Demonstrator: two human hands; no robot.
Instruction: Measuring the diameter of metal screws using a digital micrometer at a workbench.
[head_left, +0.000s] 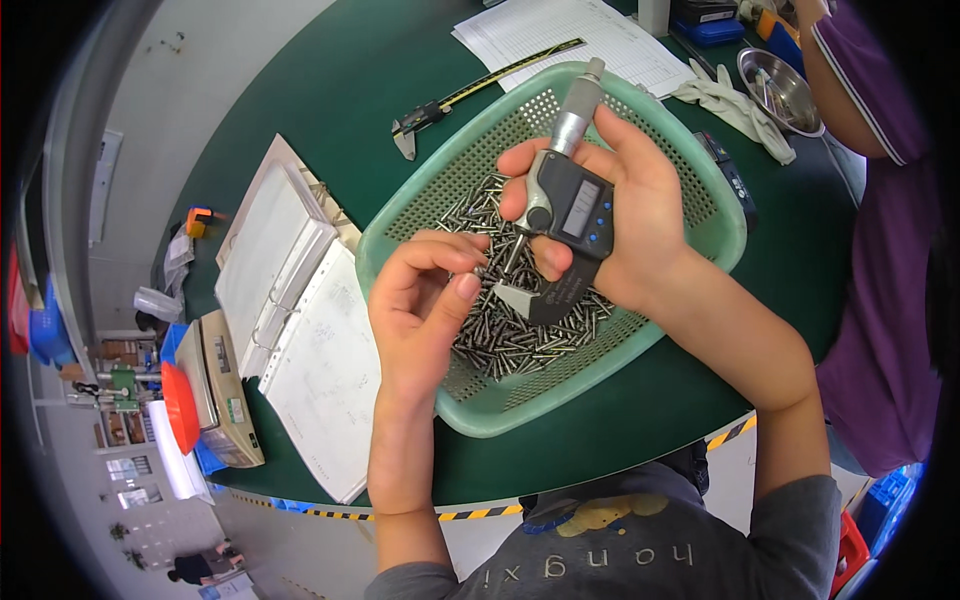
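My right hand [645, 215] is wrapped round a digital outside micrometer [580, 208], its silver thimble pointing up and away. The micrometer's jaw gap faces my left hand and lies over the basket. My left hand [415, 315] is closed in a pinch, thumb against forefinger, on what looks like a small metal pin [480, 270], mostly hidden by the fingertips. Below both hands, a pale green perforated plastic basket [480, 425] holds a heap of short metal pins [530, 345]. The pinched pin is close to the micrometer's jaws but apart from them.
A digital caliper [425, 115] lies beyond the basket, near paper sheets [560, 40]. An open ring binder [310, 300] and a scale [220, 390] stand left. White gloves [735, 105] and a metal bowl [775, 90] lie far right, beside a person in a purple shirt [885, 260].
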